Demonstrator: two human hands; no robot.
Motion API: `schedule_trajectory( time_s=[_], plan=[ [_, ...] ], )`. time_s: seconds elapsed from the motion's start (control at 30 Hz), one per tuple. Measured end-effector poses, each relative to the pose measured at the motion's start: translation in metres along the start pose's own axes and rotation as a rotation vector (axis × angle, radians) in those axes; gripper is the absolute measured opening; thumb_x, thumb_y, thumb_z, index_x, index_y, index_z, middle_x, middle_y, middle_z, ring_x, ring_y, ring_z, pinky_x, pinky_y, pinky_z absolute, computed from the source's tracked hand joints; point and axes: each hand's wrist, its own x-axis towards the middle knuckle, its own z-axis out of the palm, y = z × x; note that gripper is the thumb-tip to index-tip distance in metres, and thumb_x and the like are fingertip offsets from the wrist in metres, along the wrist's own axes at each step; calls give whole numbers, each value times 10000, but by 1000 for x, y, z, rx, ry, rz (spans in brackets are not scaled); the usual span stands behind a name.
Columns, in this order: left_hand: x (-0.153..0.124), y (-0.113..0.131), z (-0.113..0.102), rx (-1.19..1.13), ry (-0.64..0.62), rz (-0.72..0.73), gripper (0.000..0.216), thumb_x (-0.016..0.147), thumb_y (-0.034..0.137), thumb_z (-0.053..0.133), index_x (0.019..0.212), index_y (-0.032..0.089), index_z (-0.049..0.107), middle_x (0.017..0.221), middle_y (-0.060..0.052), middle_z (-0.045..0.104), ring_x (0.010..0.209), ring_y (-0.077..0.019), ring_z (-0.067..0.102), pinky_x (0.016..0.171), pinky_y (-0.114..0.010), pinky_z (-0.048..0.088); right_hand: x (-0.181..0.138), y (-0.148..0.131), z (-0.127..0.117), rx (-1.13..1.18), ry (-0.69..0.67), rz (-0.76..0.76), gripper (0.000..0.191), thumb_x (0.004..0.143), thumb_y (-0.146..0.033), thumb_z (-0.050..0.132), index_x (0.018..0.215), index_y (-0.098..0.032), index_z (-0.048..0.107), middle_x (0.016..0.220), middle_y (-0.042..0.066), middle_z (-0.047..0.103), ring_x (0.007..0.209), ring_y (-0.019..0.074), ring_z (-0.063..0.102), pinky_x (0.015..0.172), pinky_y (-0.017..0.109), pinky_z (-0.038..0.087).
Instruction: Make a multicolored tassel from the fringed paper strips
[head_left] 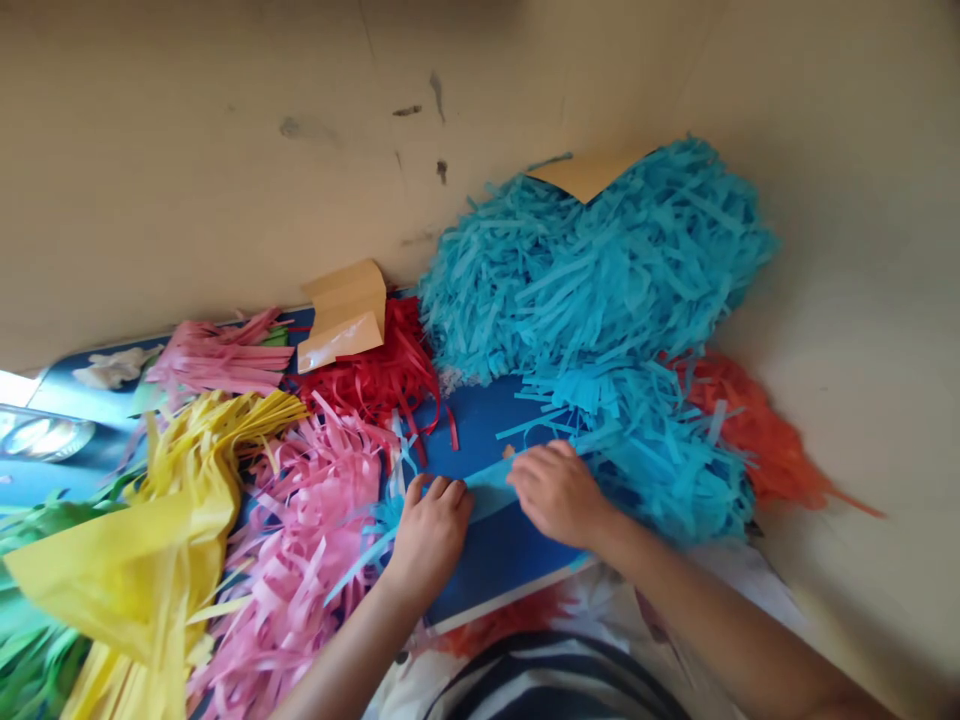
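My left hand (429,528) and my right hand (556,490) rest close together on a light blue strip of fringed tissue paper (486,484) that lies on a dark blue board (499,555). Both hands have their fingers curled down and pinch the strip's upper edge. Just right of my right hand lies a loose heap of blue fringe (660,450). A big fluffy blue fringed shape (592,265) with a bare cardboard corner (585,172) leans on the wall behind.
Pink fringe (307,540), yellow tissue (150,560), red fringe (375,375), more pink fringe (217,355) and green fringe (30,620) crowd the left. Orange fringe (757,430) lies at the right. A folded cardboard piece (345,312) sits on the red fringe. A beige wall (225,150) backs everything.
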Motion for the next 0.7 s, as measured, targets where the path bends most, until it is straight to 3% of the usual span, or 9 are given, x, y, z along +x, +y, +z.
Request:
schedule_trajectory(
  time_s=[0.1,0.2,0.33,0.43,0.5,0.57,0.7],
  plan=[
    [-4,6,-7,-15,27,-17,193,869,197,528,982,187,684,965,-89,674,939,-266,590,1044,-535,320,-2,1,1,67,-155,-193,145,815,-174,583,945,-177,648,953,77,674,906,215,553,879,388,298],
    [-7,14,-9,-26,76,-56,213,844,271,576,1001,175,683,1018,-100,681,970,-284,600,1121,-607,195,2,11,9,78,-147,-183,121,837,-155,544,871,-169,660,903,71,686,871,200,564,857,379,291],
    [-7,17,-4,6,130,-110,192,849,160,547,962,191,699,1024,-82,709,937,-261,638,1149,-629,127,11,21,16,189,-143,-94,168,833,-116,539,767,-191,673,840,32,709,825,168,591,831,352,281],
    [-8,15,3,16,209,-149,207,854,112,538,922,207,708,961,-52,734,913,-244,661,1162,-627,84,14,24,14,259,-153,-53,87,796,-164,616,842,-200,681,908,25,719,851,176,608,844,348,284],
    [-11,11,7,-7,253,-161,183,868,129,549,912,208,709,933,-35,744,915,-238,671,1168,-619,54,14,26,11,268,-160,-79,182,771,-259,691,940,-193,678,1007,56,707,911,206,606,864,358,285],
    [-15,6,12,-43,289,-154,179,893,147,547,917,218,709,937,-18,751,940,-231,675,1168,-603,48,13,31,11,258,-167,-101,219,775,-299,725,963,-192,687,1058,71,693,947,220,597,861,360,284],
    [-23,-6,21,-118,358,-155,177,927,209,550,920,263,718,954,0,751,985,-236,665,1135,-570,135,16,44,15,292,-186,-64,46,846,-246,702,841,-215,735,945,31,707,911,187,595,807,334,284]
  ],
)
